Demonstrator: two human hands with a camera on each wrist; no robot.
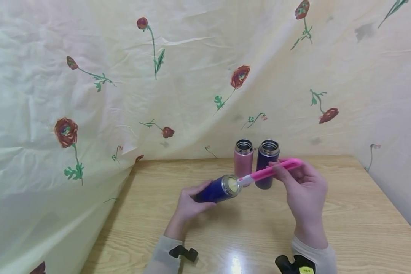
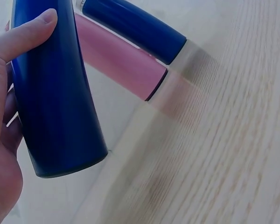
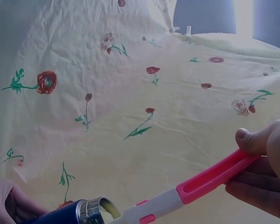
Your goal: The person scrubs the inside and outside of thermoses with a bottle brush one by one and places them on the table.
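Note:
My left hand [image 1: 191, 203] grips a dark blue metal bottle [image 1: 211, 192] round its body, holding it tilted above the table with its open mouth facing right. The left wrist view shows my thumb lying across this bottle's side. My right hand [image 1: 307, 190] holds the pink handle of a bottle brush [image 1: 265, 173] between thumb and fingers. The brush's white neck [image 3: 156, 207] reaches the bottle's mouth. Something pale yellow, apparently the brush's sponge head, shows inside the steel rim [image 3: 89, 211]; the rest of it is hidden in the bottle.
Behind my hands, a pink bottle [image 1: 243, 161] and another dark blue bottle [image 1: 262, 161] stand upright and uncapped, side by side. The pale wooden table [image 1: 356, 213] ends at a flower-patterned cloth [image 1: 191, 76] hanging at the back and left.

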